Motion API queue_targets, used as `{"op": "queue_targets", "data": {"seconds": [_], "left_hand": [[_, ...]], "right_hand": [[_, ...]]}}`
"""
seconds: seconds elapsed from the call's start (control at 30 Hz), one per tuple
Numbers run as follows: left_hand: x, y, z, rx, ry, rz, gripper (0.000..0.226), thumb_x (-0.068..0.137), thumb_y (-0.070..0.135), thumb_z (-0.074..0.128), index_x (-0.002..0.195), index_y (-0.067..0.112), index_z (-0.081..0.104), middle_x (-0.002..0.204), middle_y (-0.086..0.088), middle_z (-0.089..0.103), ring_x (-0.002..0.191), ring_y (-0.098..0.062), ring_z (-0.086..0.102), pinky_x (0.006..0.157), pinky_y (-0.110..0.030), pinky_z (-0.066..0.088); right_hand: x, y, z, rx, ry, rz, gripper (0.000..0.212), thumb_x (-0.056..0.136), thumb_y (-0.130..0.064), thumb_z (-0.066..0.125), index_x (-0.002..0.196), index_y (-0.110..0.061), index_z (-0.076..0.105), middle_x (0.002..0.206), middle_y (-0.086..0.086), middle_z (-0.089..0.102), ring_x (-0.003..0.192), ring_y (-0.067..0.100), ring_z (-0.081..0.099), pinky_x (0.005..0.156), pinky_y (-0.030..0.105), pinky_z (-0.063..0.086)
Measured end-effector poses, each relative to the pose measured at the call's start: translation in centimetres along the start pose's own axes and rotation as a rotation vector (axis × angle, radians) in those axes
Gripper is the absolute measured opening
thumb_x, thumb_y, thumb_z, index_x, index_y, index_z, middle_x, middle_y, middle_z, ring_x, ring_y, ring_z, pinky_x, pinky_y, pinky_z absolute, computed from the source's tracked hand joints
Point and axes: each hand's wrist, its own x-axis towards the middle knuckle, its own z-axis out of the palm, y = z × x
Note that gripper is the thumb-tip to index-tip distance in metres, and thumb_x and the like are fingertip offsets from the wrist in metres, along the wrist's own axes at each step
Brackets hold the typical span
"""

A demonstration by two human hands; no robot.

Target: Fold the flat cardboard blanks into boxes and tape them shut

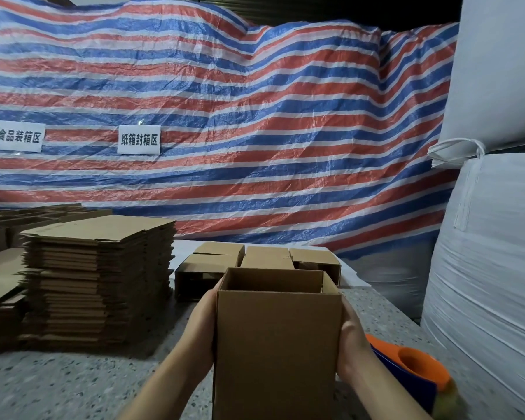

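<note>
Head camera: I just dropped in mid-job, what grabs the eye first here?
An open-topped cardboard box stands front and centre, pressed between the left hand and right hand. A tall stack of flat blanks sits to the left on the speckled table, and a red, white and blue striped tarp fills the background.

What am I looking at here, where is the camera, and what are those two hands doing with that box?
There is no machine: one camera worn on a person's head looks forward and down. The left hand and right hand press the sides of an open-topped cardboard box. On the speckled table lie a stack of flat cardboard blanks at left, several folded boxes behind, and an orange and blue tape dispenser at right. A striped tarp hangs behind.
</note>
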Motion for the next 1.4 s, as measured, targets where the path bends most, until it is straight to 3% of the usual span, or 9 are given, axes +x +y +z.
{"op": "queue_targets", "data": {"seconds": [0.17,0.37,0.6,0.77,0.87,0.97,1.1,1.2,1.4], "left_hand": [[0.0,-0.4,-0.6,-0.052,-0.009,-0.016,0.025,0.091,0.028,0.056,0.094,0.011,0.075,0.070,-0.011,0.071,0.054,-0.019,0.067,0.045,-0.024,0.052],[0.9,-0.5,-1.0,-0.001,-0.014,-0.031,0.049,0.077,0.016,0.075,0.120,0.032,0.058,0.101,-0.017,0.073,0.070,-0.026,0.071,0.052,-0.032,0.057],[0.9,-0.8,-1.8,0.063,0.008,-0.004,0.018,0.091,0.005,0.061,0.089,0.020,0.070,0.077,-0.015,0.068,0.058,-0.022,0.064,0.047,-0.029,0.051],[1.0,-0.9,-1.8,0.123,-0.031,0.007,0.020,0.093,0.011,0.060,0.108,0.019,0.070,0.088,-0.017,0.073,0.071,-0.025,0.069,0.056,-0.032,0.056],[1.1,-1.1,-1.7,0.107,-0.009,0.003,0.025,0.095,0.014,0.058,0.113,0.030,0.066,0.094,-0.017,0.074,0.074,-0.025,0.069,0.060,-0.032,0.056],[1.2,-1.1,-1.4,0.094,0.002,0.008,0.025,0.096,0.015,0.055,0.113,0.029,0.066,0.091,-0.016,0.074,0.069,-0.023,0.068,0.057,-0.030,0.055],[1.2,-1.1,-1.5,0.099,-0.022,0.027,0.025,0.097,0.015,0.054,0.112,0.033,0.064,0.091,-0.015,0.074,0.067,-0.022,0.066,0.055,-0.029,0.054],[1.5,-1.1,-1.8,0.138,-0.032,0.024,0.018,0.095,0.014,0.058,0.109,0.022,0.067,0.084,-0.015,0.073,0.065,-0.022,0.067,0.053,-0.029,0.055],[1.7,-1.4,-2.3,0.139,-0.078,0.027,0.018,0.089,0.024,0.064,0.099,0.012,0.073,0.082,-0.014,0.073,0.067,-0.022,0.070,0.052,-0.029,0.053]], "right_hand": [[0.1,0.2,-0.1,-0.017,0.009,-0.025,0.048,0.107,-0.043,0.031,0.111,-0.015,0.069,0.083,0.016,0.077,0.068,0.027,0.075,0.048,0.031,0.057],[-0.1,0.1,0.1,-0.017,-0.010,-0.027,0.052,0.103,-0.050,0.034,0.122,-0.014,0.066,0.091,0.017,0.077,0.075,0.030,0.076,0.052,0.033,0.058],[-0.4,0.3,0.2,0.007,0.039,-0.037,0.043,0.107,-0.044,0.031,0.121,-0.021,0.065,0.085,0.011,0.078,0.070,0.026,0.076,0.050,0.031,0.058],[-0.8,-0.2,0.5,0.017,0.053,0.042,0.053,0.103,-0.053,0.036,0.125,-0.015,0.065,0.090,0.015,0.077,0.072,0.029,0.076,0.051,0.033,0.058],[-1.0,-0.5,0.7,0.020,0.055,0.082,0.051,0.102,-0.053,0.039,0.116,-0.015,0.069,0.082,0.015,0.077,0.064,0.028,0.075,0.047,0.032,0.056],[-1.2,-0.8,0.7,-0.008,0.039,0.110,0.056,0.101,-0.052,0.041,0.079,-0.015,0.077,0.070,0.013,0.073,0.055,0.026,0.071,0.045,0.029,0.054],[-1.1,-1.3,0.7,-0.129,0.022,0.175,0.047,0.104,-0.031,0.046,0.064,-0.015,0.065,0.053,0.004,0.063,0.042,0.017,0.060,0.041,0.023,0.048],[-0.6,-1.6,0.6,-0.167,0.016,0.207,0.066,0.104,-0.023,0.042,0.042,-0.022,0.066,0.050,0.003,0.063,0.041,0.015,0.061,0.039,0.023,0.046],[-0.6,-1.4,0.4,-0.177,0.012,0.197,0.065,0.105,-0.021,0.041,0.044,-0.020,0.062,0.049,0.003,0.060,0.039,0.014,0.059,0.040,0.022,0.047]]}}
